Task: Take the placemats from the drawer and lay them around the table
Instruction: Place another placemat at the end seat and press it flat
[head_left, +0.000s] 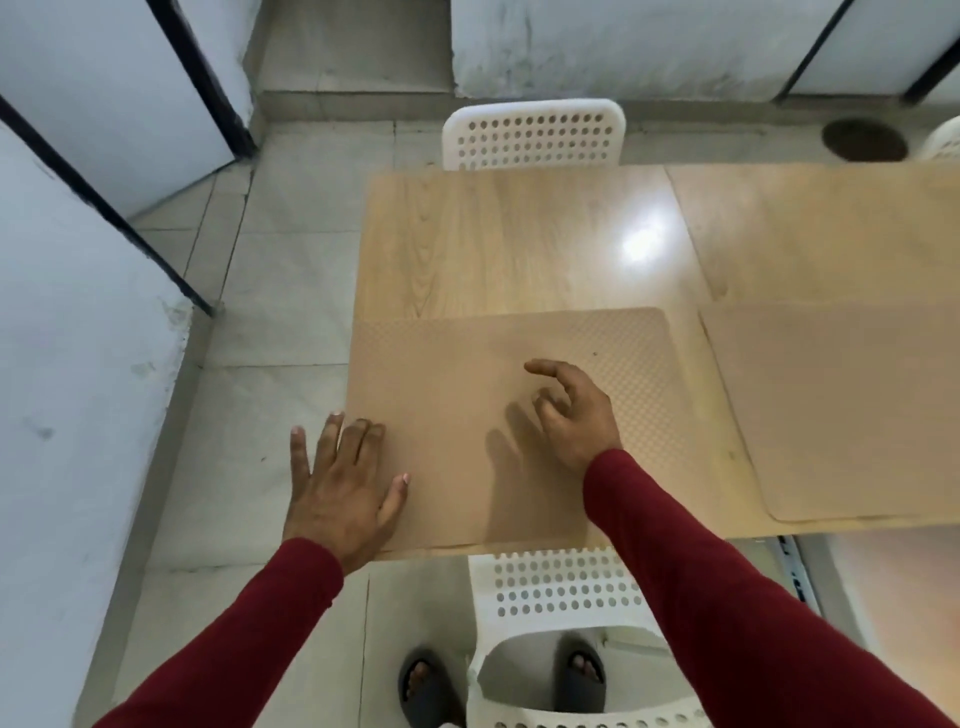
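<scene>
A: Where's the mat?

B: Near mat (467, 415) is flat on the table (519, 234), at the corner by my chair (561, 587). Its left edge runs right at the table's left edge, maybe a bit over, can't tell. 2nd mat (831, 410) lies just beside it on the right, w/ a thin strip of wood between.

A: Hands?

B: Left hand (343, 483) is flat, fingers spread, holding nothing. It rests on the mat's left edge, w/ part of it past the tabletop over the floor (249, 415). Right hand (571, 410) is half curled, fingers loose, above the mat's middle. It grips nothing; its shadow falls on the mat, so prob. not touching.

A: So what step?

B: I'd say squaring this mat up, then on to the next seat.

A: What could go wrong?

B: Main risk, imo: the mat sits so close to the left edge that a push from my left hand could slide it off the corner. It looks thin & light, and the tabletop is glossy, so it may skate. Also a nudge right could make it overlap the 2nd mat. Far chair (532, 135) has no mat in front of it yet, so there's more to lay.
</scene>
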